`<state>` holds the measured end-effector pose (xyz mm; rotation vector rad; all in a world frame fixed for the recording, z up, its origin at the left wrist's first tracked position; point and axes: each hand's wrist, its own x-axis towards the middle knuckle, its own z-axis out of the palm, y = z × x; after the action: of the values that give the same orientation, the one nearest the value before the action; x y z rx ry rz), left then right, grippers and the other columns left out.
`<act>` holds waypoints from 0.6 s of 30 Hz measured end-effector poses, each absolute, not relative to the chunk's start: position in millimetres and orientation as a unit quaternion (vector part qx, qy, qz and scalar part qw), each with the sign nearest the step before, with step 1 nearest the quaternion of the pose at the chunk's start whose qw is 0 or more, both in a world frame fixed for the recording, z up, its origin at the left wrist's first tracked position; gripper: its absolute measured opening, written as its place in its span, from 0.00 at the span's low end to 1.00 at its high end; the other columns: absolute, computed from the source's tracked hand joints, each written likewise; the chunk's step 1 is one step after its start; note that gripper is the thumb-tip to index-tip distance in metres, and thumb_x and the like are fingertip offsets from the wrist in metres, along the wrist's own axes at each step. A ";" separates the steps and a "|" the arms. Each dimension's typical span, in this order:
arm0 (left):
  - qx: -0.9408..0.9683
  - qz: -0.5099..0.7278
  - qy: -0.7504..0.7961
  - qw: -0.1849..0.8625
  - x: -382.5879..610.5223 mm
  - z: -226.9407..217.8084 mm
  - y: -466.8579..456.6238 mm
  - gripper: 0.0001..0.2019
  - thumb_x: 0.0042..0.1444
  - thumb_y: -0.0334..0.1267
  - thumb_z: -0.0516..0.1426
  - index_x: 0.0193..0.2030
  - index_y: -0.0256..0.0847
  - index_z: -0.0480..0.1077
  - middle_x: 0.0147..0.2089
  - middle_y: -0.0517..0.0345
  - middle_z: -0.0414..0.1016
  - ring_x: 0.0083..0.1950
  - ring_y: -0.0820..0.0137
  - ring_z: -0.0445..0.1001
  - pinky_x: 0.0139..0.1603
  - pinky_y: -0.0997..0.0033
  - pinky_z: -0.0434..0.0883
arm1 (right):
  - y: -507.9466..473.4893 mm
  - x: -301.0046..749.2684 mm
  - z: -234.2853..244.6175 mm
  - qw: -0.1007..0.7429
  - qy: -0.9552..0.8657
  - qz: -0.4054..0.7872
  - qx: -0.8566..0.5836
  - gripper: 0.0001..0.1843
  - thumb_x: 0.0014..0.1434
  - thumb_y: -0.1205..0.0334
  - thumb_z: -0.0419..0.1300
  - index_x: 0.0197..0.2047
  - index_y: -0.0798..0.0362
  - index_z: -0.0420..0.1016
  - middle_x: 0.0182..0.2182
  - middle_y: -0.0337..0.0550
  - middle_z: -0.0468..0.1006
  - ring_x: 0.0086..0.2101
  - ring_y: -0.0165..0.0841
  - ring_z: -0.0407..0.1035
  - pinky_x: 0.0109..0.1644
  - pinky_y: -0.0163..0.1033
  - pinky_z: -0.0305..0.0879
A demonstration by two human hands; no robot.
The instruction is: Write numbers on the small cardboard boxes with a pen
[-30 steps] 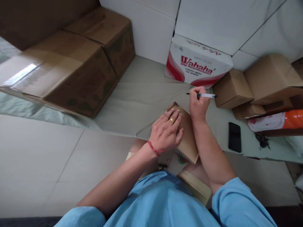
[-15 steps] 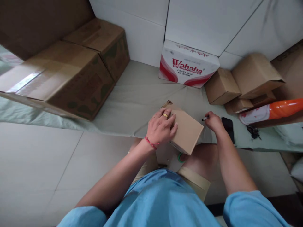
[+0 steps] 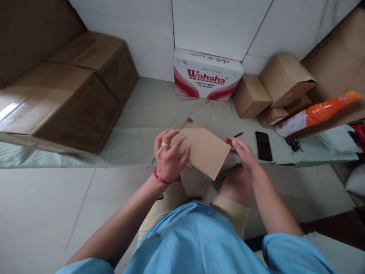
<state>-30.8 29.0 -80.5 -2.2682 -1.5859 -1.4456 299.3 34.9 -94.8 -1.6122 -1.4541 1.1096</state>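
Observation:
A small brown cardboard box [image 3: 207,152] rests tilted over my knees, at the near edge of a grey-green cloth [image 3: 159,110]. My left hand [image 3: 169,158], with a gold ring and a red wrist cord, curls over the box's left end and grips it. My right hand [image 3: 241,152] reaches to the box's right corner with its fingers stretched out and its fingertips touching the edge. A pen [image 3: 238,134] lies on the cloth just beyond my right hand, free of it.
A white and red Wahaha carton [image 3: 208,74] stands against the wall. Large brown boxes [image 3: 65,102] fill the left. Small cardboard boxes [image 3: 251,95], a black phone [image 3: 263,145], keys [image 3: 292,142] and an orange bottle [image 3: 316,113] lie to the right. A green ring [image 3: 218,182] peeks from under the box.
My right hand brought the pen down from above the box, laid it on the cloth and came to the box's right corner. My left hand shifted from flat on top to gripping the left end.

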 end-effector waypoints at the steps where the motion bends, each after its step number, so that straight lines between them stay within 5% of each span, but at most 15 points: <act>1: -0.684 -0.483 -0.547 0.001 -31.3 -84.0 20.4 0.11 0.67 0.42 0.62 0.53 0.44 0.78 0.57 0.44 0.78 0.64 0.51 0.74 0.68 0.41 0.73 | 28.6 290.9 -94.2 0.362 -0.553 0.448 -0.602 0.36 0.69 0.29 0.56 0.61 0.49 0.80 0.48 0.49 0.85 0.40 0.36 0.76 0.39 0.38 0.73; 5: -0.582 -0.503 -0.618 -0.163 -33.5 -88.6 -11.1 0.14 0.70 0.48 0.59 0.56 0.42 0.71 0.60 0.41 0.70 0.63 0.55 0.73 0.52 0.55 0.82 | -4.5 261.7 -89.5 0.379 -0.560 0.444 -0.589 0.35 0.71 0.28 0.55 0.57 0.49 0.84 0.37 0.44 0.83 0.36 0.38 0.75 0.39 0.40 0.71; 12: -0.698 -0.414 -0.517 -0.273 -30.0 -64.5 -11.7 0.24 0.69 0.45 0.60 0.69 0.45 0.64 0.74 0.39 0.66 0.75 0.53 0.70 0.65 0.52 0.81 | -66.8 236.7 -101.5 0.372 -0.579 0.474 -0.550 0.30 0.73 0.35 0.57 0.30 0.50 0.77 0.25 0.40 0.75 0.28 0.34 0.70 0.32 0.37 0.67; 18: -0.733 -0.340 -0.532 -0.254 -28.9 -51.5 8.0 0.21 0.65 0.39 0.59 0.65 0.43 0.73 0.68 0.44 0.78 0.72 0.52 0.75 0.72 0.45 0.75 | -66.2 236.2 -92.7 0.383 -0.615 0.442 -0.529 0.22 0.70 0.38 0.63 0.47 0.48 0.83 0.42 0.46 0.83 0.41 0.38 0.78 0.46 0.41 0.75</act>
<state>-28.9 8.0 -51.5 -2.7694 -2.0081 -1.2850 236.2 -66.2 -92.7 -1.3485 -1.5692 1.1277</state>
